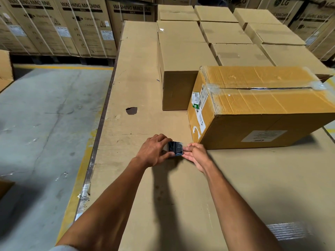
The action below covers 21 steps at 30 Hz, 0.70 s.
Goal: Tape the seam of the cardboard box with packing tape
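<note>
Warehouse floor of grey concrete with yellow lines (76, 182) runs along the left, and tall washing machine cartons (59, 24) line the back wall. A broad cardboard-covered work surface (137, 84) fills the middle and right, with a small torn hole (131, 110) near its left edge. Plain brown boxes (183, 51) stand in rows toward the far right corner of the surface.

Nearer, at the right edge, lies the cardboard box (262, 105), its top seam (264, 88) a dark open slit with crumpled clear tape at both ends. White labels show on its near and left faces.

Both bare forearms reach forward from the bottom, converging just left of the box's near-left corner. The left hand (154, 152) is curled, knuckles up, gripping the tape roll (175, 148), dark and glossy, close above the surface. The right hand (196, 155) is turned palm inward, its fingertips (187, 148) pinched at the roll's right side, where the tape end seems to be; the strip itself is too small to tell.
</note>
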### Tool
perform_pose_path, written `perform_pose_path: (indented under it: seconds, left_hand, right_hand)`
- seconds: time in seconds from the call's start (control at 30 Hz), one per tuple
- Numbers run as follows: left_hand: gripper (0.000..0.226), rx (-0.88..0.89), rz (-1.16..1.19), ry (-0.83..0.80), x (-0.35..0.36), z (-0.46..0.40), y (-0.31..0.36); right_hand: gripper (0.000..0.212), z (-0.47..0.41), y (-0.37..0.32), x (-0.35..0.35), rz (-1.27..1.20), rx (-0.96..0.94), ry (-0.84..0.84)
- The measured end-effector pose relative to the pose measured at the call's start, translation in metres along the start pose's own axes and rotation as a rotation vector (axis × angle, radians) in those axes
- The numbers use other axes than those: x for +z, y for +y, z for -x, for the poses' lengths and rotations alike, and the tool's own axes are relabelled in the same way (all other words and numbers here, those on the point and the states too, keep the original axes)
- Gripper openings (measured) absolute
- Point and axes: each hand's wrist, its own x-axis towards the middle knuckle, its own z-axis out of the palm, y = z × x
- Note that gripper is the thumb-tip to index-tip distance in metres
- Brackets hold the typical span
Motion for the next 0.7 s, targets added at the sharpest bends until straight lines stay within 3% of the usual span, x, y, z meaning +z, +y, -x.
perform_pose_path:
  seconds: [0.17,0.43,0.7]
  left_hand:
    - [0.067,-0.020,-0.076,-0.022,0.003,-0.002,0.002]
    - [0.062,-0.045,-0.128,-0.015,-0.003,-0.014,-0.002]
    - [0.057,-0.058,-0.262,-0.007,-0.007,-0.039,-0.026]
  right_hand:
    - [0.032,-0.001,0.004,-0.006,-0.067,0.019,-0.025]
    - [0.031,-0.017,0.002,0.017,0.036,-0.033,0.091]
    - [0.036,-0.049,-0.011,0.033,0.100,-0.027,0.083]
